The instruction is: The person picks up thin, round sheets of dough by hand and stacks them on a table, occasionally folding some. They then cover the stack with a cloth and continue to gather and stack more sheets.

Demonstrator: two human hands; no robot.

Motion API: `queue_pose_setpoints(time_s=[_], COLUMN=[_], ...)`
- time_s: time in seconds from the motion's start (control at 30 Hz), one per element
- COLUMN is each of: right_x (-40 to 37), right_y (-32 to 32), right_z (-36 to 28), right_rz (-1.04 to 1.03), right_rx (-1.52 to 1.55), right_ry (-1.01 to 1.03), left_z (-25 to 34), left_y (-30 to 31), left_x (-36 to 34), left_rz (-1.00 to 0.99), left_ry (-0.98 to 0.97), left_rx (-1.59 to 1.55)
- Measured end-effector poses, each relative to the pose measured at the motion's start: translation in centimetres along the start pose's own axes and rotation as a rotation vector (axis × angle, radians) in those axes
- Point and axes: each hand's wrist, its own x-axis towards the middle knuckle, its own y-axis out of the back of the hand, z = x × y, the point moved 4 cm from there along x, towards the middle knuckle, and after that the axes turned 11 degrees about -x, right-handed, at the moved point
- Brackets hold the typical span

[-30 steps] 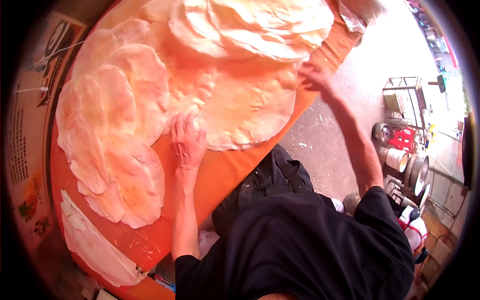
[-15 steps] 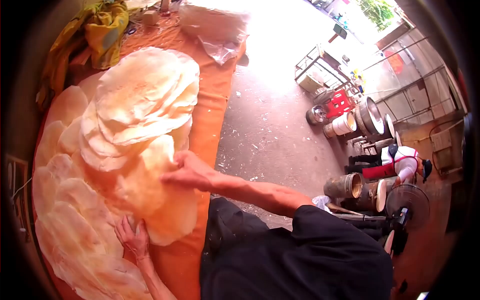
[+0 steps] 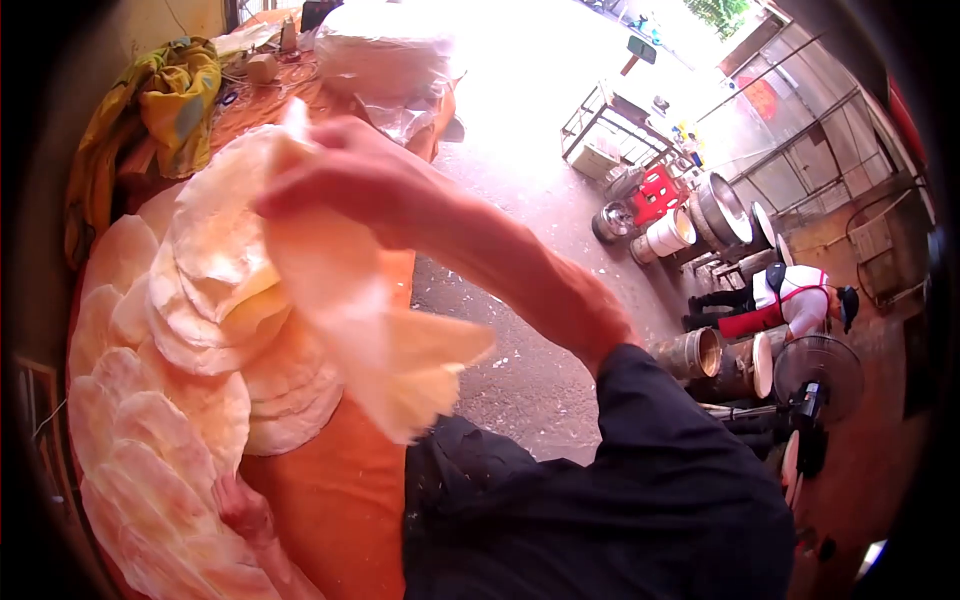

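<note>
My right hand (image 3: 345,175) is raised over the orange-covered table (image 3: 335,500), its fingers pinched on a thin, pale flatbread (image 3: 335,270). The flatbread hangs down in folds, its lower end flaring over the table edge near my dark clothing. Behind it, partly covered by my hand, lies a pile of round flatbreads (image 3: 195,310). My left hand (image 3: 245,510) is low at the left, against the edge of the overlapping flatbreads (image 3: 160,470) spread along the table. Its fingers are blurred and partly hidden there.
A plastic-wrapped stack (image 3: 385,65) and a yellow cloth (image 3: 180,105) are at the table's far end. Across the floor are buckets (image 3: 670,232), a red chair (image 3: 655,195), metal drums (image 3: 695,355) and a fan (image 3: 815,380). Another person (image 3: 795,300) bends over beside them.
My right hand has risen and moved toward the far end, lifting the flatbread off the table. My left hand has shifted down and left. The view has turned slightly.
</note>
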Motion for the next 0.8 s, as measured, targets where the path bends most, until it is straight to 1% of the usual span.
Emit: queue_pose_setpoints(time_s=[0.03, 0.07, 0.17, 0.23, 0.27, 0.33, 0.4, 0.43, 0.47, 0.5, 0.53, 0.57, 0.6, 0.63, 0.67, 0.7, 0.73, 0.77, 0.8], right_x=[1.3, 2.2, 8.4, 8.5, 8.7, 7.6, 5.1, 4.1, 0.8, -2.7, -6.1, -9.5, -11.9, -13.1, -14.0, -14.3, -14.0, -13.4, -12.8], right_y=[0.1, -0.7, -0.4, 0.7, 1.9, 3.5, 2.0, 2.0, 0.6, -1.9, -4.6, -7.2, -9.0, -11.1, -13.1, -12.8, -12.2, -12.3, -12.3], right_z=[-1.4, -3.4, -5.2, -5.9, -4.4, 0.2, 6.7, 13.7, 16.6, 19.2, 21.5, 22.0, 22.6, 23.3, 22.3, 22.6, 20.9, 18.7, 16.6], right_rz=[0.005, 0.015, 0.062, 0.222, 0.347, 0.268, 0.212, 0.096, -0.066, -0.19, -0.293, -0.389, -0.418, -0.351, -0.301, -0.363, -0.429, -0.417, -0.406], right_rx=[-0.128, -0.003, 0.312, 0.374, 0.391, 0.225, 0.415, 0.302, 0.057, 0.021, -0.074, 0.025, -0.005, 0.117, 0.247, 0.17, 0.09, 0.039, -0.013], right_ry=[-0.12, -0.014, 0.214, 0.272, 0.294, 0.238, 0.104, -0.187, -0.341, -0.405, -0.635, -0.744, -0.742, -0.558, -0.37, -0.482, -0.593, -0.478, -0.363], left_z=[0.4, 1.0, 3.9, 6.6, 7.9, 10.9, 13.8, 15.0, 16.3, 17.4, 18.5, 19.9, 21.0, 22.2, 23.3, 24.2, 24.8, 24.9, 25.2], left_y=[1.1, 2.3, 5.9, 7.3, 7.8, 8.0, 7.7, 7.7, 7.4, 6.9, 6.5, 5.8, 5.2, 4.5, 4.0, 3.5, 3.2, 3.2, 3.3], left_x=[-0.1, -0.3, -1.8, -2.7, -3.1, -3.7, -4.2, -4.3, -4.3, -4.3, -4.3, -4.2, -4.3, -4.3, -4.7, -5.0, -5.3, -5.8, -5.6], left_rz=[0.013, 0.035, 0.088, 0.105, 0.099, 0.065, 0.016, 0.0, -0.031, -0.064, -0.096, -0.131, -0.161, -0.191, -0.223, -0.245, -0.263, -0.309, -0.251], left_ry=[-0.005, 0.009, 0.072, 0.116, 0.12, 0.132, 0.119, 0.11, 0.096, 0.078, 0.05, 0.025, -0.006, -0.037, -0.073, -0.081, -0.086, -0.082, -0.091], left_rx=[0.004, -0.002, -0.036, -0.092, -0.122, -0.198, -0.278, -0.315, -0.351, -0.388, -0.421, -0.451, -0.48, -0.51, -0.538, -0.562, -0.584, -0.594, -0.647])
